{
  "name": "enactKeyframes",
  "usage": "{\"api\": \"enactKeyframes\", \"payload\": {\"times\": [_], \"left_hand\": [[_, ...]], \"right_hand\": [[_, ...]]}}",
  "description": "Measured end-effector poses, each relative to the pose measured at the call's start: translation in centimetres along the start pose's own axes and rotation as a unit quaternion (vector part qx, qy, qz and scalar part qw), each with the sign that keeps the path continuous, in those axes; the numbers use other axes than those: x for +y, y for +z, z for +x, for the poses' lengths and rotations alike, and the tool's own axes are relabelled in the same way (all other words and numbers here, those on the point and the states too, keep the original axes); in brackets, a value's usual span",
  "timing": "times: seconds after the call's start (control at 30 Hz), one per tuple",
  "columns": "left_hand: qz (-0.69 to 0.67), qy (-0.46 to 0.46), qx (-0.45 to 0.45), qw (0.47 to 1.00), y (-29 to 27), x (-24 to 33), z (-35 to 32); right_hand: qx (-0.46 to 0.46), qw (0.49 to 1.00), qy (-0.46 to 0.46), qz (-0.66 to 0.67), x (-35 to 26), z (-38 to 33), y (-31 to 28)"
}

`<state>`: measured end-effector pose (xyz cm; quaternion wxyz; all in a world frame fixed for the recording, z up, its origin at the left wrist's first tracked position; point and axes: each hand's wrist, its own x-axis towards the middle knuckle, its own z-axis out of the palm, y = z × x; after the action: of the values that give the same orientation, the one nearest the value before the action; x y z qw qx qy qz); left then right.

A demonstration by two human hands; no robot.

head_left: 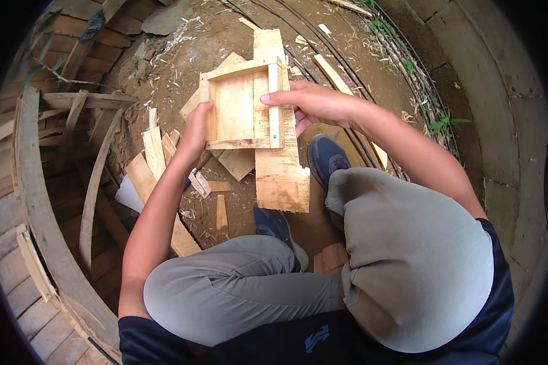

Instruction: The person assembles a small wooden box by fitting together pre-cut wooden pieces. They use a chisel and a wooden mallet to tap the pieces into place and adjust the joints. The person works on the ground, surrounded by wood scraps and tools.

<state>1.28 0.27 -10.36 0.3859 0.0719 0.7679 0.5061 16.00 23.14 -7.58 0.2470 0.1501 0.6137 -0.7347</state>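
In the centre of the frame, a person squats over a small wooden frame (pixel 240 106) of thin slats nailed onto a longer plank (pixel 278 164). The left hand (pixel 196 131) grips the frame's left edge, while the right hand (pixel 313 103) presses fingers on its right slat. Two blue shoes (pixel 323 158) stand on the dirt ground (pixel 182 55) below. Loose wood scraps (pixel 155 161) lie at centre left, and curved planks (pixel 36 201) fill the left edge.

scrap wood lying about on bare dirt

short offcuts (pixel 158 159) are lying on the soil (pixel 182 55), weathered planks (pixel 49 201) are stacking up at the left, green weeds (pixel 444 121) are growing beside a concrete slab (pixel 499 91).
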Motion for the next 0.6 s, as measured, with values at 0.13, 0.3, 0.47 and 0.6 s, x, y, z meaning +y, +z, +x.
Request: {"api": "enactKeyframes", "payload": {"times": [0.13, 0.3, 0.47, 0.6], "left_hand": [[-0.010, 0.017, 0.004, 1.000, -0.2, -0.5, 0.2], [-0.034, 0.030, -0.001, 0.999, -0.2, -1.0, 0.4], [-0.033, 0.014, 0.001, 0.999, -0.4, -1.0, 0.4], [-0.033, 0.001, -0.006, 0.999, -0.4, -1.2, 0.7]], "right_hand": [[-0.006, 1.000, 0.006, -0.004, -0.4, -0.3, 0.0], [-0.038, 0.999, 0.013, 0.004, -0.4, -0.5, -0.4], [-0.020, 1.000, 0.020, -0.007, -0.5, -0.3, -0.5], [0.016, 0.998, -0.043, -0.040, 0.7, 0.7, -0.5]]}}
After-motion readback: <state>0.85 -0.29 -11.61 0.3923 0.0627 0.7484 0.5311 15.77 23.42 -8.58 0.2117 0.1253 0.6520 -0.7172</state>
